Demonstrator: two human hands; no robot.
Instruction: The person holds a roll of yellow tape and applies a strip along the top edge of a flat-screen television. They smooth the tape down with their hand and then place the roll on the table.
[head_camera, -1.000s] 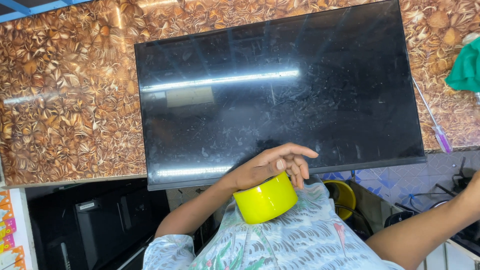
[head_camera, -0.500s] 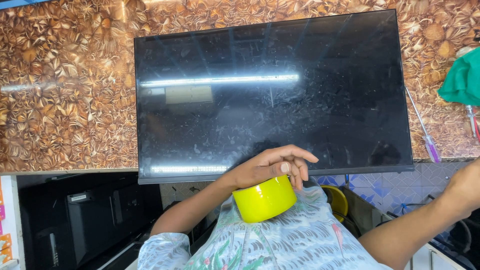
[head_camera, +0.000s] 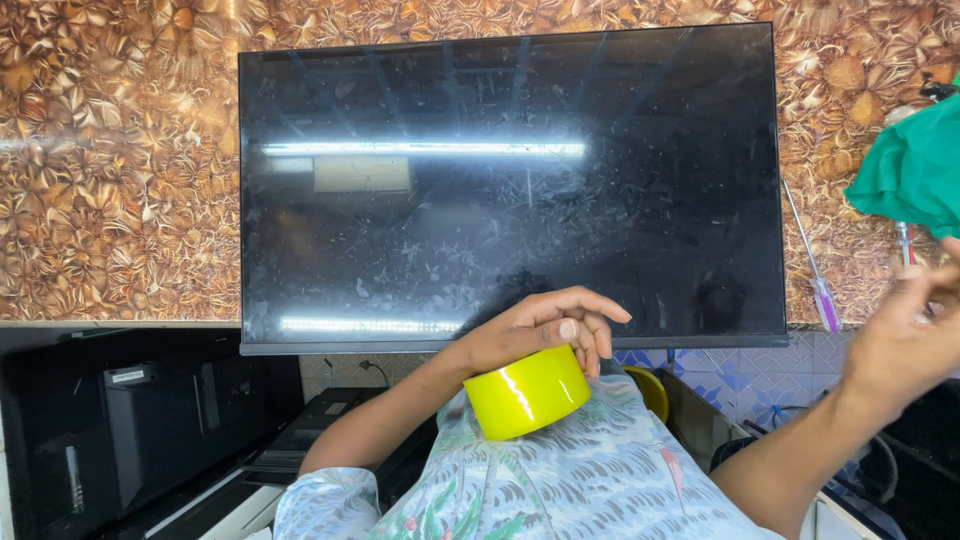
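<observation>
Your left hand (head_camera: 540, 325) curls closed over the top of the yellow tape roll (head_camera: 527, 391), pressed against your patterned shirt (head_camera: 600, 480) at six o'clock. Your right hand (head_camera: 905, 335), at three o'clock, is blurred; I cannot tell its grip. The scuffed flat screen (head_camera: 510, 190) lies untaped, by the looks of it, on the brown leaf-patterned worktop (head_camera: 110, 160), with a screwdriver (head_camera: 815, 270) and green cloth (head_camera: 910, 175) at two o'clock.

A worktop (head_camera: 120, 180) with a glossy brown-and-gold leaf pattern fills the upper part of the frame. A large black flat screen (head_camera: 510, 190) lies face up on it across the centre, its lower edge overhanging. At the right lie a purple-handled screwdriver (head_camera: 812, 268) and a green cloth (head_camera: 915, 175).
</observation>
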